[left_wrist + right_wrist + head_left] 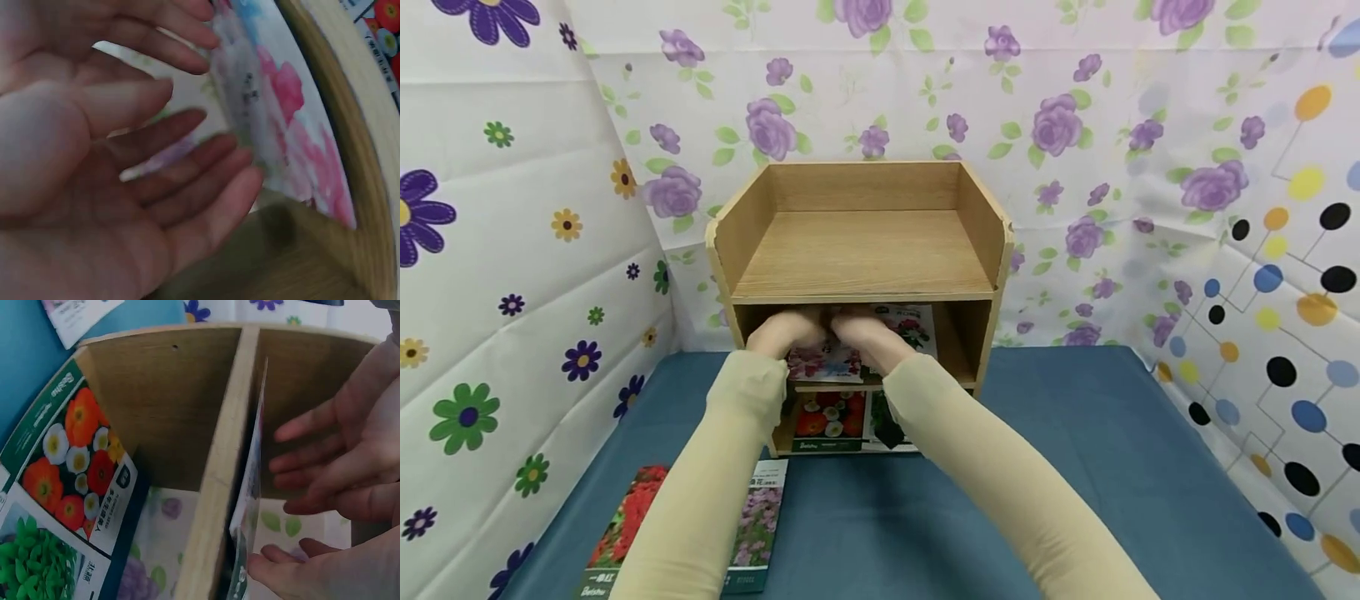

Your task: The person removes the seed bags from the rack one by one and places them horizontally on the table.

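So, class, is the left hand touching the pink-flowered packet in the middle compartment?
Apart: the right wrist view shows a gap between the left hand and the pink-flowered packet, seen edge-on there.

Blue table [1075, 450]: wooden shelf [865, 250], seemingly two packets [762, 525]

The shelf [865, 250] looks smooth wood, the flower packets [830, 423] glossy

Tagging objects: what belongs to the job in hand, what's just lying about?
Likely job:
left hand; right hand
wooden shelf
middle tier: pink packet, white packet
lower tier: poppy packet, leaf packet
outside: red packet, purple packet

Just background:
blue cloth
floral backdrop
dotted backdrop
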{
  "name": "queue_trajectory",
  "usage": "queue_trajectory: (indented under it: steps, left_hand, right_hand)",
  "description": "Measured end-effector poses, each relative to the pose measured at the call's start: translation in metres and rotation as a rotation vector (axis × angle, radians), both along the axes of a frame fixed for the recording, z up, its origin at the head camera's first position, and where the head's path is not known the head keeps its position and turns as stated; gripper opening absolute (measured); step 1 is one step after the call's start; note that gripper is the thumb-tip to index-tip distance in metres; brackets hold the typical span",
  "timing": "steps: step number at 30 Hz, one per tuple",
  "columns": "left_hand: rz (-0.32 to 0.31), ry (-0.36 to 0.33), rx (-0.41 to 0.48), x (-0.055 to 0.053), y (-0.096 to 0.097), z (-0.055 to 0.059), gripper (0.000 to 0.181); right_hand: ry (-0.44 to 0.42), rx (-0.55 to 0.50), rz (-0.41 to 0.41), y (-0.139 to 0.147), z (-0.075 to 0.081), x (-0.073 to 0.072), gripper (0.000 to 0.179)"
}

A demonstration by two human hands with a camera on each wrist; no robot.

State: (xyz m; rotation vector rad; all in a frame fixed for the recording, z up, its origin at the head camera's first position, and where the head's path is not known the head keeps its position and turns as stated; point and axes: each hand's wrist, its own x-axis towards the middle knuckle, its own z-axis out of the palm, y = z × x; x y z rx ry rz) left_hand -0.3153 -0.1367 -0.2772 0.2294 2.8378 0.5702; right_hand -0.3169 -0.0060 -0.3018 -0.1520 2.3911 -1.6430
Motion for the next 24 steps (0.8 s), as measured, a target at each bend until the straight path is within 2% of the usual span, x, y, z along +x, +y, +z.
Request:
queue_trajectory:
  steps: [2,4,7,10,12,14,15,16,17,18,20,22,24]
  left_hand:
    - [0.146,-0.052,0.033,-0.002,0.0,0.002,0.054]
    - [0.203,-0.051,0.066,-0.004,-0.001,0.001,0.06]
    - [0.207,-0.002,0.097,-0.007,-0.003,-0.002,0.065]
    - [0.206,0.035,0.086,-0.007,-0.003,-0.002,0.066]
    - [0.199,0.028,0.074,-0.008,-0.004,-0.001,0.064]
    - [0.19,0.022,0.074,-0.016,-0.005,-0.001,0.062]
    - [0.178,0.024,0.064,-0.024,-0.007,-0.004,0.06]
    - [0.153,0.057,0.045,-0.038,-0.012,-0.012,0.056]
    - [0.14,0.058,0.023,-0.052,-0.015,-0.02,0.055]
    - [0.125,0.067,0.004,-0.071,-0.021,-0.032,0.054]
    - [0.099,0.121,-0.024,-0.117,-0.035,-0.066,0.052]
    - [0.058,0.178,-0.05,-0.167,-0.05,-0.106,0.05]
    - [0.035,0.168,-0.024,-0.203,-0.062,-0.136,0.049]
  right_hand:
    - [-0.031,0.005,-0.026,-0.003,0.003,-0.005,0.05]
    - [-0.035,0.01,-0.048,-0.006,0.006,-0.009,0.051]
    - [-0.041,-0.002,-0.08,-0.009,0.009,-0.014,0.052]
    - [-0.022,-0.018,-0.087,-0.011,0.012,-0.016,0.053]
    - [0.001,-0.034,-0.091,-0.012,0.012,-0.018,0.054]
    - [0.008,-0.071,-0.099,-0.012,0.014,-0.018,0.053]
    - [0.01,-0.09,-0.104,-0.012,0.014,-0.019,0.052]
    - [0.005,-0.1,-0.112,-0.012,0.015,-0.02,0.052]
    - [0.005,-0.114,-0.124,-0.012,0.015,-0.021,0.051]
    - [0.004,-0.111,-0.129,-0.012,0.015,-0.023,0.05]
    - [0.002,-0.1,-0.149,-0.012,0.01,-0.029,0.049]
    - [-0.001,-0.111,-0.171,-0.011,-0.019,-0.065,0.05]
    - [-0.072,-0.183,-0.161,-0.008,-0.059,-0.112,0.047]
